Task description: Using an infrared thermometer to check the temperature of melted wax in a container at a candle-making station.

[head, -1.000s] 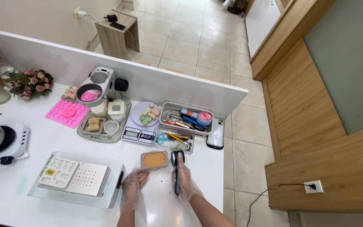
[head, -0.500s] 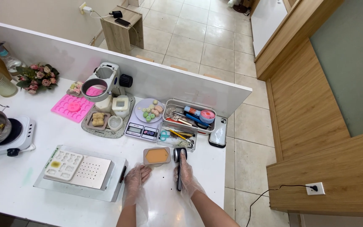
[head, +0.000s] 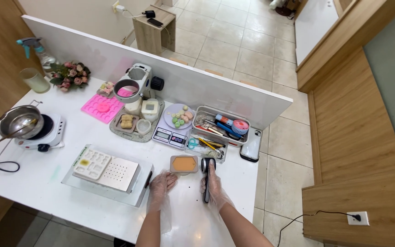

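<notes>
Both my hands wear thin clear plastic gloves. My left hand (head: 162, 184) rests flat on the white table (head: 69, 137), fingers spread, just below a small clear tray holding an orange block (head: 184, 163). My right hand (head: 212, 182) lies over a long black tool with a round head (head: 207, 174), gripping its handle to the right of the orange block.
A white perforated mould in a clear tray (head: 107, 172) sits left of my hands. Behind are a digital scale (head: 170, 136), a bin of tools (head: 220, 126), a pink silicone mould (head: 102, 109), a hotplate with a metal pot (head: 28, 126), flowers (head: 69, 75) and a divider panel.
The camera view has shifted, so the table sits further right in frame. My hands stay in nearly the same place by the orange block and the black tool.
</notes>
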